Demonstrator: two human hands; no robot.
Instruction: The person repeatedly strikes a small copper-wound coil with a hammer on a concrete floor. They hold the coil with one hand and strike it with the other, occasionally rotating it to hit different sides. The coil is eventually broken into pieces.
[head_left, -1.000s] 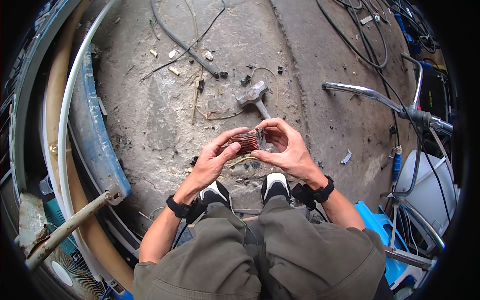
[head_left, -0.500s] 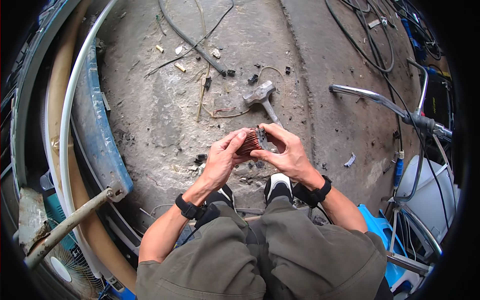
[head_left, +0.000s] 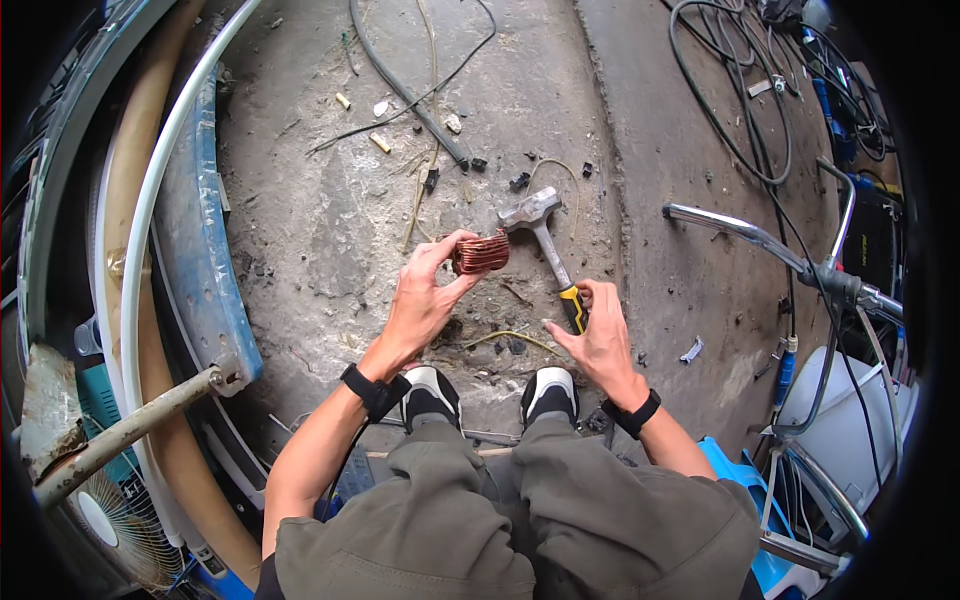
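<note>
My left hand (head_left: pixel 426 297) is closed around a copper coil (head_left: pixel 481 254), a small block of reddish-brown wire windings, pinched between thumb and fingers above the floor. A sledge-type hammer (head_left: pixel 547 238) lies on the concrete just right of the coil, its grey steel head away from me and its yellow-and-black grip toward me. Beside that grip is my right hand (head_left: pixel 602 340), open, with the thumb and fingers spread on either side of the handle's end. Whether its fingertips touch the handle is hard to see. Both wrists wear black straps.
Cables (head_left: pixel 415 100) and small debris are scattered over the rough concrete. On the left stand a blue-edged metal beam (head_left: pixel 215 260), long curved tubes and a fan (head_left: pixel 110 525). A chrome tubular frame (head_left: pixel 735 225), blue plastic (head_left: pixel 735 470) and coiled black cables are on the right.
My right hand has let go of the coil and moved down and right to the hammer's grip. My left hand alone now holds the coil, shifted slightly left and up.
</note>
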